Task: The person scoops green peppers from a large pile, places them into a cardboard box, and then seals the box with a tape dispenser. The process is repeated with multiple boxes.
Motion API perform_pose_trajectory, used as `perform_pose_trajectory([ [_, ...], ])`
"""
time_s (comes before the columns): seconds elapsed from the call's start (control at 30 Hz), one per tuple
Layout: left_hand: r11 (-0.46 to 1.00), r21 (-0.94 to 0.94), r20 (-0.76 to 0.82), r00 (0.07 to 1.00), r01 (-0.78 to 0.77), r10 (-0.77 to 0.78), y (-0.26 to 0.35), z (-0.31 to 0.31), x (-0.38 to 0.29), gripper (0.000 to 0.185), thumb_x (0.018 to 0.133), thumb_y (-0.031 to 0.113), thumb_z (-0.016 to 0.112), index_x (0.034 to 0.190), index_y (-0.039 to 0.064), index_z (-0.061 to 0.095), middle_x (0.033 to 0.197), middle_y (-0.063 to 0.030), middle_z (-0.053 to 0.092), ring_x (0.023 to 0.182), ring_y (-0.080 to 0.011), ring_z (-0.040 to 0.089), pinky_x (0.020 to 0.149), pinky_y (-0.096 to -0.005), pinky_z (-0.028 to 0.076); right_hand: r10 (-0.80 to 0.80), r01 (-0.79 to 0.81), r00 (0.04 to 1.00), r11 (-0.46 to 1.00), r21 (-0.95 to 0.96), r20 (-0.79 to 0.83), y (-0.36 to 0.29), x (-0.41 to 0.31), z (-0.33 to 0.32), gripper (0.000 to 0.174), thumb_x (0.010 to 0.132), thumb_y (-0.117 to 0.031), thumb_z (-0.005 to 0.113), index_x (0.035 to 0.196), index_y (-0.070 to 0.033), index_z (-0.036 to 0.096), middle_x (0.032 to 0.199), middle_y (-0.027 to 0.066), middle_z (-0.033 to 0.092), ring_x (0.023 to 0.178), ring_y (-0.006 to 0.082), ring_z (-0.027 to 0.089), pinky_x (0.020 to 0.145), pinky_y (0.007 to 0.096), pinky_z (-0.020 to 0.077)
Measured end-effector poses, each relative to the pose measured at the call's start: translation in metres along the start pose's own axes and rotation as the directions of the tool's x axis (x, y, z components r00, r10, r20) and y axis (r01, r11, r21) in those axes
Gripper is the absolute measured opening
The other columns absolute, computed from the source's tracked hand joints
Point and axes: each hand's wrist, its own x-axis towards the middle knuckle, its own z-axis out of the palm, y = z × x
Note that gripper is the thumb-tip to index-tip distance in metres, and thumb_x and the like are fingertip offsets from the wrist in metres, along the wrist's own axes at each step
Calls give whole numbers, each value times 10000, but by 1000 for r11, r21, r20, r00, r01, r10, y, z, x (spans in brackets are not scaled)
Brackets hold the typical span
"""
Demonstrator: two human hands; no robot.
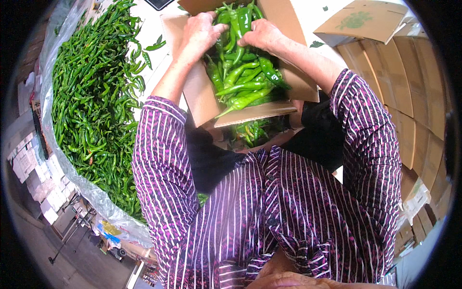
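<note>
An open cardboard box [202,94] with raised flaps stands before me, holding green chili peppers [249,81]. Inside its far part, my left hand [206,31] rests at the left side with thumb and fingers around some peppers. Facing it from the right, my right hand [260,35] has its fingers curled against glossy green peppers. More peppers lie between the two hands, their stems towards the far flap. The fingertips of both hands are partly hidden, so how firmly each one grips does not show.
A large heap of green peppers [97,108] on plastic sheeting [86,186] fills the left side. Stray peppers lie on the white table [158,68]. Flattened cardboard boxes [393,72] are stacked at the right, with an upright carton [361,20] above them. More peppers [252,132] show below the box.
</note>
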Motion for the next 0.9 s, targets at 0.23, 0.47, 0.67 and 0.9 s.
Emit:
perform_pose_trajectory([
  [0.23, 854, -514, -268, 960, -76, -76, -3, 1, -24, 331, 861, 221, 684, 1088, -13, 626, 961, -122, 667, 851, -233, 622, 733, -360, 485, 38, -263, 925, 783, 563, 379, 9, 27, -9, 126, 878, -102, 684, 791, -23, 639, 619, 53, 590, 474, 146, 524, 439, 315, 427],
  [0.47, 611, -773, 170, 984, 171, -61, 46, -12, -44, 221, 877, 178, 722, 1005, 0, 694, 789, -13, 665, 673, -92, 577, 606, -252, 467, 40, -66, 903, 997, 46, 427, -28, -70, -59, 282, 849, -288, 760, 801, -14, 713, 670, 91, 670, 535, 152, 601, 492, 294, 471],
  [0.67, 960, -188, 210, 947, -206, 244, 42, -8, -73, 530, 814, 376, 771, 1220, 61, 639, 858, -155, 715, 785, -271, 696, 737, -392, 535, -593, 600, 779, 608, -521, 205, 12, -111, -40, 331, 699, -252, 819, 797, 19, 658, 789, 207, 653, 797, 392, 674, 727, 459, 560],
  [0.9, 987, -161, 189, 981, -18, 49, 55, -2, -81, 456, 831, 326, 744, 1135, 0, 648, 773, -154, 688, 666, -225, 650, 603, -375, 495, -374, 370, 923, 805, -464, 86, 14, -105, -14, 183, 833, -141, 602, 911, 23, 628, 845, 234, 656, 841, 408, 660, 755, 474, 549],
])
